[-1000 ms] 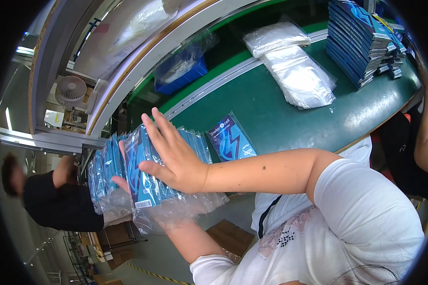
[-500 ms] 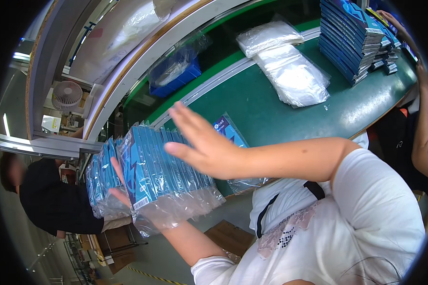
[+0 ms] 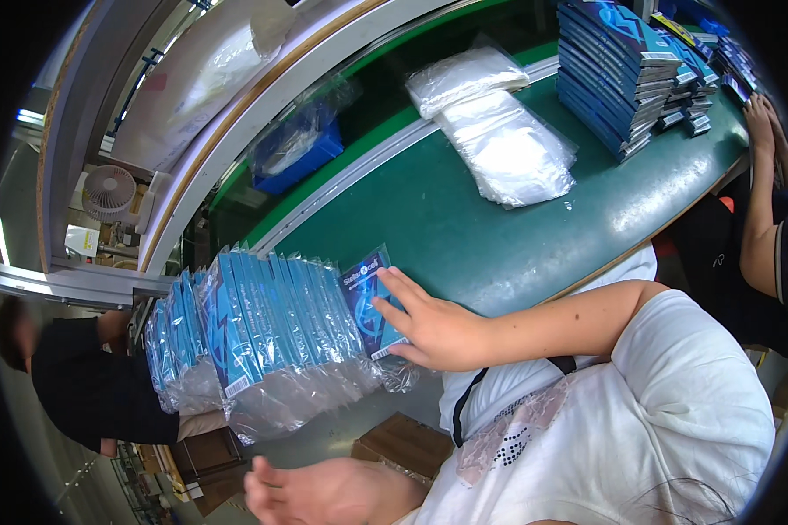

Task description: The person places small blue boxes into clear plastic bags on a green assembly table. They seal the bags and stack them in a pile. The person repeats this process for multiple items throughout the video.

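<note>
My right hand (image 3: 446,331) lies with its fingers stretched out at the edge of a blue flat box in a clear bag (image 3: 359,293), touching it near the table's front edge. Left of that, a row of bagged blue boxes (image 3: 280,306) stands on edge, packed side by side, the loose bag ends toward me. Below the row, away from the boxes, my left hand (image 3: 311,492) hangs with loosely bent fingers, slightly blurred and holding nothing visible.
On the green table (image 3: 359,214) lie clear plastic bags (image 3: 499,144); a tall stack of blue boxes (image 3: 608,83) stands at the far right. A blue bin (image 3: 298,157) sits behind. Another person's hand (image 3: 759,122) is at the right, a person in black (image 3: 96,376) at the left.
My left hand has left the row of bagged boxes and dropped down toward me. My right hand has moved from above the row onto the bagged box at its right end.
</note>
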`<state>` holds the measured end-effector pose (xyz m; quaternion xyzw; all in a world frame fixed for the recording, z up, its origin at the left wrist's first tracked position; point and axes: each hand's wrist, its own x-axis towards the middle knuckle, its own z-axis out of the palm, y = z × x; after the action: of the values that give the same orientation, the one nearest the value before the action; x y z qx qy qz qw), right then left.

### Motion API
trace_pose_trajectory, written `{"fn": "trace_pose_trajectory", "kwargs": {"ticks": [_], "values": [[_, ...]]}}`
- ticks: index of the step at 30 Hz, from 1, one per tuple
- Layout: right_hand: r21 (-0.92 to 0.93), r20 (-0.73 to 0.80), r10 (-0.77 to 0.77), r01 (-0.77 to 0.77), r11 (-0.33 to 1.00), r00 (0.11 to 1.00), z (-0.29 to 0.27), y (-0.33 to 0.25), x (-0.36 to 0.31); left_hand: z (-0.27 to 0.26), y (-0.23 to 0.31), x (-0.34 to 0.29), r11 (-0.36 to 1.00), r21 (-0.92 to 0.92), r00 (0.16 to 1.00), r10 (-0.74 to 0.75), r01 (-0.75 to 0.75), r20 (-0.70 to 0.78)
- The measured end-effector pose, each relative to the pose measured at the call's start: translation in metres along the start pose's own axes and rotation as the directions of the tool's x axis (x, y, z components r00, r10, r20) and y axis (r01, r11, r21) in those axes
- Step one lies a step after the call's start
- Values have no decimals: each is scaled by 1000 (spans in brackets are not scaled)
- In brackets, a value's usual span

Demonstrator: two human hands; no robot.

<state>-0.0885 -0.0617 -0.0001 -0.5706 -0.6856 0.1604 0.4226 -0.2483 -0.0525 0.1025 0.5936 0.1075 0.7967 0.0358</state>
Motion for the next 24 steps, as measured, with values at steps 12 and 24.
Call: {"fn": "trace_pose_trajectory", "kwargs": {"ticks": [12, 24], "values": [[-645, -546, -356, -110, 756, 758, -254, 7, -33, 128, -14, -112, 966, 117, 361, -196, 230, 912], [-516, -773, 51, -674, 529, 632, -342, 52, -35, 205, -38, -102, 992, 61, 80, -53, -109, 995]]}}
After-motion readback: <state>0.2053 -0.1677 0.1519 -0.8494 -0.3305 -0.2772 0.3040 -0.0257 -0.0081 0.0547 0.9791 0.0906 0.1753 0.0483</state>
